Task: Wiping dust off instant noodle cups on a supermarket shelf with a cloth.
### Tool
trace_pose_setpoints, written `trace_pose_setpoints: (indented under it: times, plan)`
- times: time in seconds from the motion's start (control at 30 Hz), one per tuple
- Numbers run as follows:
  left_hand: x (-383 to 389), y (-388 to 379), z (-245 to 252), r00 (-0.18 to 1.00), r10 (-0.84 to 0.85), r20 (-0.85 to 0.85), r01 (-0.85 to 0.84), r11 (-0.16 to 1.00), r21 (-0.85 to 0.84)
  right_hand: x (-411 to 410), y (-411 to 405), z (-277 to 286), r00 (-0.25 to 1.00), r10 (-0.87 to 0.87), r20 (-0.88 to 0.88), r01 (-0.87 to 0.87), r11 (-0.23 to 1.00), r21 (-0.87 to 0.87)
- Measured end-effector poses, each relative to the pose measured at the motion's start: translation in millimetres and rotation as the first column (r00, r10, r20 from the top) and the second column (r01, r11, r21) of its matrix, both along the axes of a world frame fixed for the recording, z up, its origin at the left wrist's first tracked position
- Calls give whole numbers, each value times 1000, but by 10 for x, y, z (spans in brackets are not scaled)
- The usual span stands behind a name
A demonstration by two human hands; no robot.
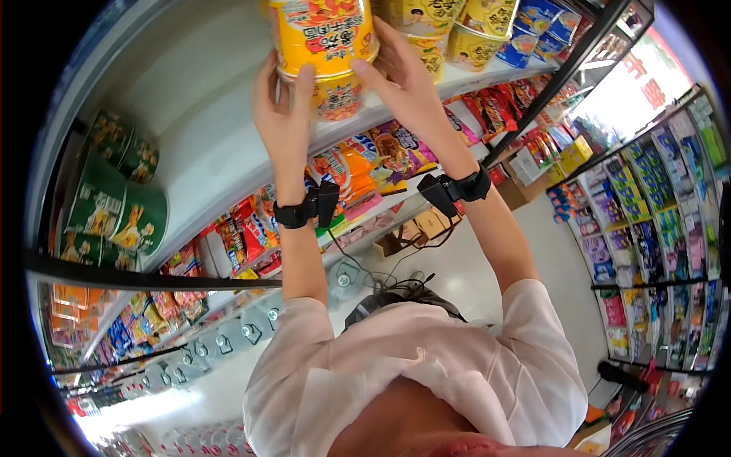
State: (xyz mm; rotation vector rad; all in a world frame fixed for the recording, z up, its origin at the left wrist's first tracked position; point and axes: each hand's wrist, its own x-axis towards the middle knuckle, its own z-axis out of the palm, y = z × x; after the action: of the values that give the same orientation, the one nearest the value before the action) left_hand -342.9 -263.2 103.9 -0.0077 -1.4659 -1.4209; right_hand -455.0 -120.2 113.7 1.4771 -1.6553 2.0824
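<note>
A yellow and orange instant noodle tub (322, 34) is between my two hands at the top of the view, above a second, similar tub (338, 98) on the white shelf (217, 148). My left hand (285, 108) holds its left side, the thumb near the lower rim. On the right side, my right hand (402, 80) grips it with thumb and fingers. Both wrists wear black bands with small black devices and cables. Yellow noodle tubs (477, 40) stand stacked just right of my right hand, with blue tubs (528, 31) beyond them.
Green noodle tubs (117, 211) are stacked at the shelf's left end. Bagged snacks (348, 165) fill the shelf below. A black shelf post (548, 91) rises at right. Large water bottles (248, 325) line the floor, and an open cardboard box (420, 228) is under the shelves.
</note>
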Motion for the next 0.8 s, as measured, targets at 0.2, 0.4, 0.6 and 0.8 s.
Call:
trace_pose_setpoints:
  times: [0.2,0.4,0.6,0.8]
  plan:
    - [-32,41,18,999,49,4,-49,997,-61,372,584,-3,983,-178,55,170,977,128]
    - [1,16,-110,967,254,-31,-255,955,-151,909,2038,-98,937,-296,184,261,946,192]
    - [547,711,-61,889,452,-72,-458,879,-134,1601,4171,-428,638,-722,268,709,687,163]
    - [563,1805,-789,973,11,231,-15,1000,16,3100,6353,-456,-109,-990,87,986,-96,136]
